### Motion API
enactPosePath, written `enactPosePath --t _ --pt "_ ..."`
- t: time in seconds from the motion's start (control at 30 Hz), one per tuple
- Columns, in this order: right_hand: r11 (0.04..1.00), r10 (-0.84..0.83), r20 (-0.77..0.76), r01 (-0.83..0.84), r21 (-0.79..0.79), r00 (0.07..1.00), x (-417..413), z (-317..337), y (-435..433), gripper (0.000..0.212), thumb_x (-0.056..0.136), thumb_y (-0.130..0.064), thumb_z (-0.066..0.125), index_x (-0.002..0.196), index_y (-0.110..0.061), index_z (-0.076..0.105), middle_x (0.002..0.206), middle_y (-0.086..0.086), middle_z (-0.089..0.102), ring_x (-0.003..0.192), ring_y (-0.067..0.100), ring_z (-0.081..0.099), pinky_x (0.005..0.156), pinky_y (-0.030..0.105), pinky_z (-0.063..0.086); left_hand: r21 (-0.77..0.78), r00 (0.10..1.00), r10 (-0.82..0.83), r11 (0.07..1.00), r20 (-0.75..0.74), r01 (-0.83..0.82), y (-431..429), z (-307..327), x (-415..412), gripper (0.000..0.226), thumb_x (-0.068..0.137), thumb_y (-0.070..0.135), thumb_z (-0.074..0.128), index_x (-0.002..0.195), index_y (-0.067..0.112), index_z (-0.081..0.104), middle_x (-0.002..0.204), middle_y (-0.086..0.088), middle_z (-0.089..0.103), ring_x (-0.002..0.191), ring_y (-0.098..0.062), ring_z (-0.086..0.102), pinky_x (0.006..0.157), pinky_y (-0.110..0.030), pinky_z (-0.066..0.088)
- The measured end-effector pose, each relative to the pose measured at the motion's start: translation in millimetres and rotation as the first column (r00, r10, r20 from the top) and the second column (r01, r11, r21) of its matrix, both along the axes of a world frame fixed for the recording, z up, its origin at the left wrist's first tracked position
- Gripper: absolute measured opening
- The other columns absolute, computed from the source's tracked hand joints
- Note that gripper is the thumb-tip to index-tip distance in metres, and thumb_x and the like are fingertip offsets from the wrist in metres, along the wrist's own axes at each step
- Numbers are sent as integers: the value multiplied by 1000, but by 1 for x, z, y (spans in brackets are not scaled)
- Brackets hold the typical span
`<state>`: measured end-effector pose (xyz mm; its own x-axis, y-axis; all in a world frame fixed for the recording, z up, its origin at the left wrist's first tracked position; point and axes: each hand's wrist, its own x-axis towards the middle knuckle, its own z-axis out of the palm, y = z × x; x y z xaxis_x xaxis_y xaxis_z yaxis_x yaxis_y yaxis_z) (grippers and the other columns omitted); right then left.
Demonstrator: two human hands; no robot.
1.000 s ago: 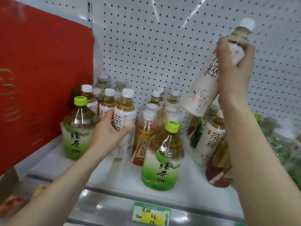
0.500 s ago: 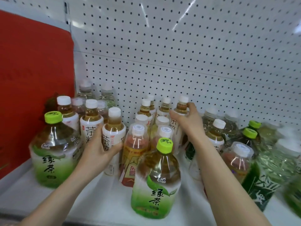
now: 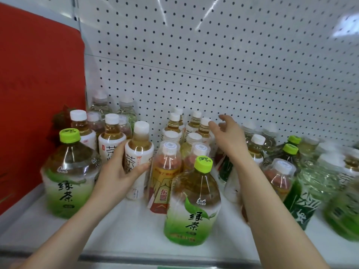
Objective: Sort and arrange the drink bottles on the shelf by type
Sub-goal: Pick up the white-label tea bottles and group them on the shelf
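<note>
Grouping white-label teas: left hand (image 3: 118, 171) grips one tea bottle (image 3: 138, 158), right hand (image 3: 228, 134) hovers spread, seemingly clear of the matching bottle (image 3: 204, 127) just to its left; next, push the gripped one back.

"绿茶" on label of near green-cap bottle (image 3: 192, 200); same on left green-cap bottle (image 3: 67, 181). "东鹏" on orange-label bottle (image 3: 162, 177). "茶" on white-label bottle (image 3: 138, 150). Other labels too blurred.
</note>
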<state>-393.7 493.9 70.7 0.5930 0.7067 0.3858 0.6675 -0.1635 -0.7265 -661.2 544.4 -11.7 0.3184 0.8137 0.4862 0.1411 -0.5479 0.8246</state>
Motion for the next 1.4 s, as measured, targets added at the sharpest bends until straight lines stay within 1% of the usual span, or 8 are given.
enactPosePath --t 0.17,0.3,0.53,0.8,0.97,1.07,1.2,1.4 --pt "876 467 2 -463 138 884 -47 55 -40 45 92 -41 66 133 -28 58 123 -10 66 109 -1 64 89 20 52 186 999 13 982 30 -18 -12 68 1 54 83 34 71 127 47 43 112 36 55 105 20 49 87 -21 43" --pt "788 597 -117 -553 270 793 -76 79 -38 39 93 -34 67 130 -24 57 125 1 68 108 16 70 87 37 59 375 987 -2 925 -160 63 -14 137 26 59 76 60 63 129 36 49 113 15 64 100 -8 60 84 -36 50" --pt "847 299 -199 -164 506 933 -35 91 -62 13 94 -27 66 105 -20 63 105 2 73 93 24 73 77 44 62 293 913 -109 926 -393 237 14 141 95 95 75 40 79 152 22 27 152 1 40 136 -15 41 112 -34 34" --pt "907 60 -55 -31 419 997 17 82 -85 23 78 -55 64 94 -38 63 104 -5 72 99 19 69 81 51 59 226 613 -37 910 -789 346 40 101 132 25 87 32 64 109 21 68 110 0 70 102 -22 63 80 -31 48" --pt "976 56 -14 -51 214 998 20 59 -73 28 82 -56 62 101 -35 62 105 -7 70 97 21 68 84 52 57 229 557 4 914 -830 335 42 104 137 31 89 31 63 117 18 66 115 -4 68 102 -24 63 87 -39 52" --pt "993 45 18 -47 108 999 21 43 -63 28 89 -47 63 108 -26 62 106 -4 66 95 22 66 85 50 57 187 741 -63 950 -669 250 44 105 131 42 89 39 65 126 20 60 120 -2 66 101 -20 61 85 -34 49" --pt "996 94 61 -94 3 994 20 20 -46 25 91 -36 66 106 -16 63 95 -2 65 85 17 64 76 39 54 164 964 -200 960 -178 229 47 126 117 47 95 34 58 140 24 46 134 0 55 112 -15 58 95 -33 49" --pt "971 231 22 -229 -62 973 13 -8 -25 22 87 -35 72 106 -24 70 93 -13 70 86 3 64 73 23 49 120 865 -254 967 432 224 42 162 87 41 90 26 60 129 22 48 129 -14 60 116 -20 61 95 -36 53"
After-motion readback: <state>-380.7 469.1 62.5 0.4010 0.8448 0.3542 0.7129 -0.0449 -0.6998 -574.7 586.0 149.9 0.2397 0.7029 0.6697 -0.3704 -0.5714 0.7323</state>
